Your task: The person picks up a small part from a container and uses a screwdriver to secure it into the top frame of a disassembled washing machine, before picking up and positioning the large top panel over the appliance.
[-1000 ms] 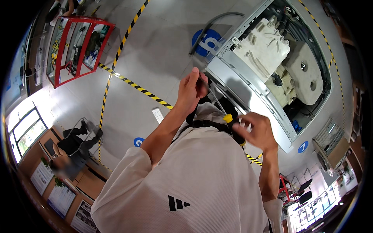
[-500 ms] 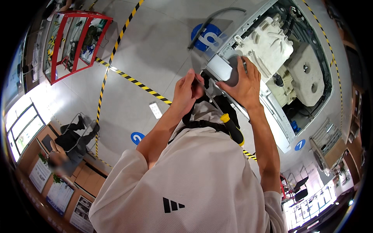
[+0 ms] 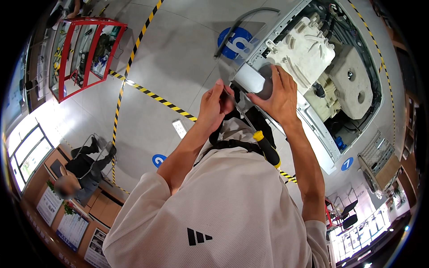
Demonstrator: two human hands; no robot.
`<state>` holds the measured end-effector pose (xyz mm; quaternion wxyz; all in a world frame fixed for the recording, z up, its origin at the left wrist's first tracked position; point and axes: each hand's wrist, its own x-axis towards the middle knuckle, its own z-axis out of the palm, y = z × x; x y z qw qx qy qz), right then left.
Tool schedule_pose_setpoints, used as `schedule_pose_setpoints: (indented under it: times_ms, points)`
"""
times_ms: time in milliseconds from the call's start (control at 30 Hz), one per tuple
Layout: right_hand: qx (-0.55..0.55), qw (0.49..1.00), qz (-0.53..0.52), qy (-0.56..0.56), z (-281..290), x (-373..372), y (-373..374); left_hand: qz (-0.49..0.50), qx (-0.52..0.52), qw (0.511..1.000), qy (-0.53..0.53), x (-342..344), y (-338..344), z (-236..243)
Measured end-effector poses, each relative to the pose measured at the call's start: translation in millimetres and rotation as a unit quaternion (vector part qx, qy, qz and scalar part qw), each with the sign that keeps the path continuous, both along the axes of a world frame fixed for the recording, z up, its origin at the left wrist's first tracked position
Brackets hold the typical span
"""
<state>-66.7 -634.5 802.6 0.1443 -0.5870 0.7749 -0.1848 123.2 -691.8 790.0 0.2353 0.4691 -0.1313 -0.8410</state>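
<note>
From the head camera, the left hand [image 3: 216, 103] is raised in front of the person's chest, its fingers pinched around the upper end of a thin metal rod [image 3: 241, 114]. That rod looks like the shaft of a screwdriver [image 3: 267, 149], whose yellow and black handle hangs lower, against the white shirt [image 3: 223, 210], beside a black strap [image 3: 228, 144]. Whether the rod and the handle are one piece cannot be told for sure.

The right hand [image 3: 279, 96] is spread open, palm and fingers laid over a pale grey, rounded part [image 3: 252, 80] at the near corner of an opened washing machine [image 3: 339, 67]. It presses or grips that part from the side; the fingers curve around it rather than close fully.

The machine's white metal casing acts as an open box. Inside it sit a cream plastic moulded block [image 3: 304, 51] towards the near end, a large pale drum housing [image 3: 351, 85] further along, and dark hoses and wires along the far edge. A grey hose [image 3: 243, 20] arches over the floor beside the casing.

On the grey floor [image 3: 178, 58] run yellow and black tape lines [image 3: 152, 96] and blue round markers [image 3: 237, 42]. A red-framed rack [image 3: 85, 53] stands to the left, with small items on its shelves that are too small to tell. Another person [image 3: 82, 169] sits at the lower left.
</note>
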Motion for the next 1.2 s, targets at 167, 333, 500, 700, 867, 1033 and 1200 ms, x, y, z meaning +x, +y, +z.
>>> schedule_pose_setpoints:
  times_ms: [167, 333, 500, 700, 867, 1033, 1200]
  points:
    - [0.0, 1.0, 0.005, 0.003, 0.3, 0.2, -0.1, -0.002, 0.007, 1.0, -0.002, 0.6, 1.2, -3.4]
    - [-0.002, 1.0, 0.007, 0.012, 0.6, 1.4, 1.8, -0.001, 0.006, 1.0, 0.001, -1.2, 2.1, -2.9]
    - [-0.002, 1.0, 0.008, 0.017, 0.8, -1.4, 0.5, 0.013, 0.015, 1.0, -0.011, -4.7, 0.5, 1.2]
    - [0.004, 1.0, 0.005, 0.021, 1.7, -1.1, 0.4, 0.011, 0.018, 1.0, -0.009, -2.6, 0.4, -0.6]
    - [0.012, 1.0, 0.003, 0.026, 3.0, -1.3, -1.0, 0.011, 0.01, 1.0, 0.002, -3.6, -1.3, -1.8]
    - [0.017, 1.0, 0.006, 0.019, 5.9, -2.2, -2.2, 0.006, 0.006, 1.0, 0.003, -6.4, -4.9, -1.1]
    - [0.029, 1.0, 0.007, 0.01, 9.9, -3.3, -4.3, 0.006, -0.004, 1.0, 0.01, -9.8, -7.4, -5.1]
